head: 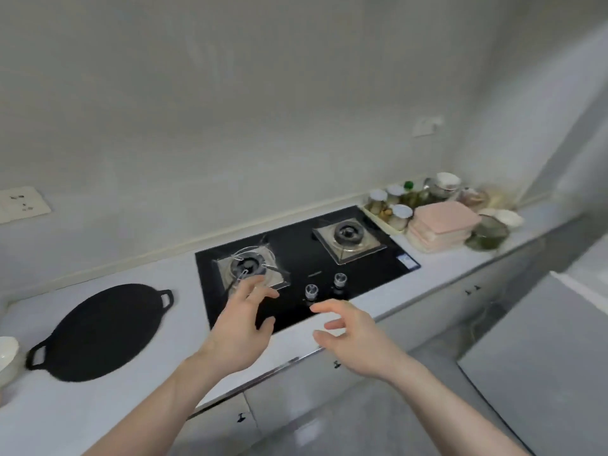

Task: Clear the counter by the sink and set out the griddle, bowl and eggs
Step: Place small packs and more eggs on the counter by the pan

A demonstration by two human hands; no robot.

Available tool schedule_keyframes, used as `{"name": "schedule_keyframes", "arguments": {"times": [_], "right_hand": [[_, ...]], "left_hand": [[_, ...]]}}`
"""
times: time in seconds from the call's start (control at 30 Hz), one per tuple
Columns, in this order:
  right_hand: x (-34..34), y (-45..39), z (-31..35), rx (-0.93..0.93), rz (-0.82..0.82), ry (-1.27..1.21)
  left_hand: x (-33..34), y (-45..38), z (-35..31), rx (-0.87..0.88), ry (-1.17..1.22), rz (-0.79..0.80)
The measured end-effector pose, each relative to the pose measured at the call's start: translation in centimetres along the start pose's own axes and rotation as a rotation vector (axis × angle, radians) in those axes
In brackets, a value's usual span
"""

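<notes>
Both hands are nearest the lens, held out over the front edge of the tabletop with nothing in them. Left hand: grip open, fingers spread and loosely bent, tips over the near corner of the left burner on the black hob; can't tell if they touch it. Right hand: grip open too, fingers relaxed and pointing left, just in front of the two knobs, holding nothing. Status, judged from layout: griddle is out, lying flat on the tabletop left of the hob, two loop handles visible, well apart from both hands. White bowl sits at the far left edge of frame, just beside the griddle's near handle, mostly cropped, so I'd count it as set out but can't confirm contents. Eggs: none visible anywhere, so that step looks open. Sink is out of frame, so I can't check whether that side is cleared. Right of the hob is a cluster: tray of jars, stack of pink cloths, a few bowls and a glass lid behind them; blurred, details unclear. Estimate: two of three items placed, eggs left to fetch, hands free for it.
</notes>
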State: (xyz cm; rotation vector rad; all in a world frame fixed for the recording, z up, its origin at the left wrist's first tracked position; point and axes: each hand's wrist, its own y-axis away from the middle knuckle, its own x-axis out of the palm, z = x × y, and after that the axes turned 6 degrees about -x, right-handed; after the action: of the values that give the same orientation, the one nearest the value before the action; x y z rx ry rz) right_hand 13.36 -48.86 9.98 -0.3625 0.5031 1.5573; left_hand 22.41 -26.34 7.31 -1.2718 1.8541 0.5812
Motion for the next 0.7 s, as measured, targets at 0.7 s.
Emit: {"name": "schedule_keyframes", "arguments": {"times": [0.7], "right_hand": [[-30.5, 23.1, -17.7, 0.380, -0.819, -0.017]], "left_hand": [[24.2, -12.5, -42.0, 0.780, 0.048, 0.502]]}}
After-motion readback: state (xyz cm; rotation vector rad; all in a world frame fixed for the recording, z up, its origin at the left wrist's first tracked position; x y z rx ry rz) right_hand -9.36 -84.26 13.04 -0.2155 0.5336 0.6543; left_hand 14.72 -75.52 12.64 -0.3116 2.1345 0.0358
